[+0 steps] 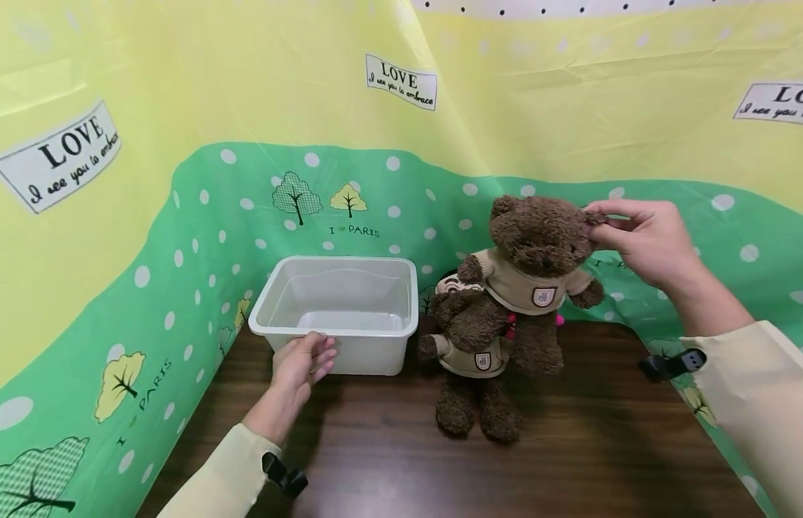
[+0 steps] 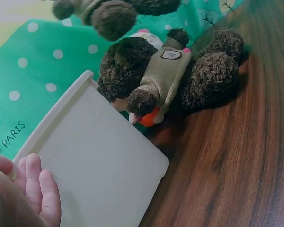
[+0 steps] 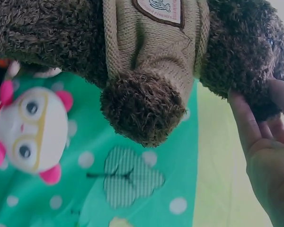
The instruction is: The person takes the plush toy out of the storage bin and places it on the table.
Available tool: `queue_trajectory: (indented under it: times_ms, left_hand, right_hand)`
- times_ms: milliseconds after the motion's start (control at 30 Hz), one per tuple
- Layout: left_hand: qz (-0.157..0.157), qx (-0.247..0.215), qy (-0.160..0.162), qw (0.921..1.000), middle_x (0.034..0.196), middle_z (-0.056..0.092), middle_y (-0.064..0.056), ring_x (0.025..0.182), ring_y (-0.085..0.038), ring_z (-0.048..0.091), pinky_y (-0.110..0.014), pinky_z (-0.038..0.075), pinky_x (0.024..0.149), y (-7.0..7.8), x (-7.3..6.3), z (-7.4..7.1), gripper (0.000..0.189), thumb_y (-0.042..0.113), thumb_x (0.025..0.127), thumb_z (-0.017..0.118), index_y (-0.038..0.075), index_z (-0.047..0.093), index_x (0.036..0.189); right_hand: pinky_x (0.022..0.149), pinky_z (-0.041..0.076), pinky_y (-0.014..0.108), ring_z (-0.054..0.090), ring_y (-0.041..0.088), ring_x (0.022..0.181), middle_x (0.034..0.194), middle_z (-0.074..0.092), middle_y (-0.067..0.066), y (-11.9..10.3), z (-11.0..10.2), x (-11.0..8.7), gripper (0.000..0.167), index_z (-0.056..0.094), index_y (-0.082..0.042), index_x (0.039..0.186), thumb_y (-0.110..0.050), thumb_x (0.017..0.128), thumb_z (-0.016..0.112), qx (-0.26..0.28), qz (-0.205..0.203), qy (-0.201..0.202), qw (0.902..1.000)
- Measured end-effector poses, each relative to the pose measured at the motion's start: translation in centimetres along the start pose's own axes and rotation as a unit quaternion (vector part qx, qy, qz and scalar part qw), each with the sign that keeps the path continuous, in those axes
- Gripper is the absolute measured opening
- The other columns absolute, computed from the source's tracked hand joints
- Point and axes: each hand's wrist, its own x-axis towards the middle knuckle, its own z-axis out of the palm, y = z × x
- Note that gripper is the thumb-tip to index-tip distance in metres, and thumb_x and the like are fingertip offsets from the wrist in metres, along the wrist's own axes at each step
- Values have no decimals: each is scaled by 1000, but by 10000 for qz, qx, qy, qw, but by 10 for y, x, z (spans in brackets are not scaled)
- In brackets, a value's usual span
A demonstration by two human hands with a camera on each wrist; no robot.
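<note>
My right hand pinches one ear of a brown teddy bear in a beige knitted sweater, holding it up off the table. In the right wrist view the thumb and fingers grip the bear's fuzzy ear. Below it, a second, similar teddy bear sits on the table, partly covered by the raised one. My left hand holds the front rim of a pale grey plastic tub, thumb above and fingers against the outer wall. No contents show in the tub.
Behind the bears are a doll with a dark-topped head and a white-faced toy with yellow glasses, both partly hidden. A green and yellow printed cloth walls the back and sides of the dark wooden table.
</note>
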Motion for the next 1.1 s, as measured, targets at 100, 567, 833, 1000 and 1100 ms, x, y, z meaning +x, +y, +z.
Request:
queue_trajectory:
  times_ms: [100,567,833,1000,1100]
  left_hand:
    - [1,-11,-20,10000,85,79,4,76,-10,75,-28,61,71,2,1,0,27,18,91,68,8,59,115]
    - [66,39,-99,9999,91,80,1,77,-9,75,-26,61,69,0,1,1,26,18,92,67,7,60,115]
    - [47,29,-55,10000,88,79,4,81,-11,75,-27,61,72,1,0,1,28,19,93,69,6,60,116]
    - [66,44,-51,10000,89,80,3,81,-11,76,-28,61,73,0,0,0,28,19,92,69,7,59,116]
    - [90,34,-52,9999,89,80,3,79,-10,75,-27,61,72,-1,0,0,28,19,93,68,7,59,116]
  right_hand:
    - [67,55,12,71,-5,77,86,73,-26,11,-12,-5,27,74,-10,122,-5,96,69,-250,81,5,9997]
    - [62,53,15,67,-12,78,96,64,-39,60,-54,-35,30,71,-13,129,-15,98,70,-860,604,-270,9941]
    - [65,55,18,70,-4,80,104,61,-37,94,-66,-46,31,70,-9,129,-14,98,70,-913,806,-726,9899]
    - [66,55,19,71,-2,81,108,56,-44,116,-68,-50,33,69,-7,131,-16,100,68,-999,865,-1009,9861]
    - [69,58,20,72,-1,83,108,58,-41,130,-64,-53,33,67,-4,132,-13,100,67,-786,923,-1106,9864]
